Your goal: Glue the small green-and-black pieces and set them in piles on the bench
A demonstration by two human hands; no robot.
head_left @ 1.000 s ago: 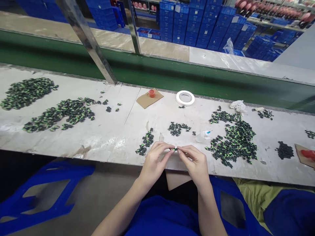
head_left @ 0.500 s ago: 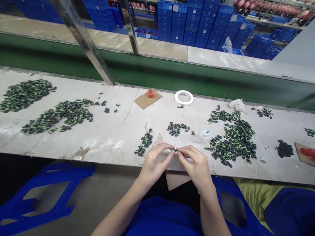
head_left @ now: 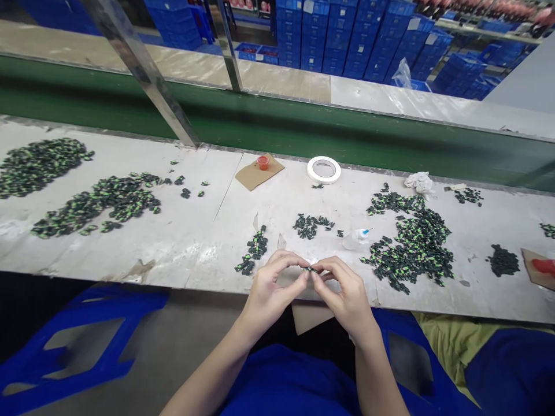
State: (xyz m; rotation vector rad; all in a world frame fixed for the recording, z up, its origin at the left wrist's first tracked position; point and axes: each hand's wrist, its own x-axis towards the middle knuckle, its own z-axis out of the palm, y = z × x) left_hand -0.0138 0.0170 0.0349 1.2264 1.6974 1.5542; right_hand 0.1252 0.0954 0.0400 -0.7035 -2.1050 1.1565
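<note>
Between my fingertips, just above the table's front edge, is a small black-and-green part (head_left: 309, 269); its exact kind is too small to make out. My left hand (head_left: 274, 284) pinches it from the left between thumb and forefinger. From the other side my right hand (head_left: 342, 289) is closed on it too, and the fingertips nearly meet. A small cluster of black-and-green parts (head_left: 257, 245) lies beyond my left hand. Straight ahead is a little heap of slim black pieces (head_left: 307, 227). A larger heap of black-and-green parts (head_left: 422, 245) spreads to the right of my right hand.
A small white bottle with a blue tip (head_left: 361, 235) lies ahead of my right hand. Farther back are a tape roll (head_left: 324, 170) and a red cup (head_left: 262, 163) on cardboard (head_left: 249, 178). Big part heaps (head_left: 99, 205) cover the left. A metal post (head_left: 151, 81) slants there.
My fingertips have shifted slightly, and the thumbs have come closer together around the small part. The whole view has moved a little; the heaps look the same.
</note>
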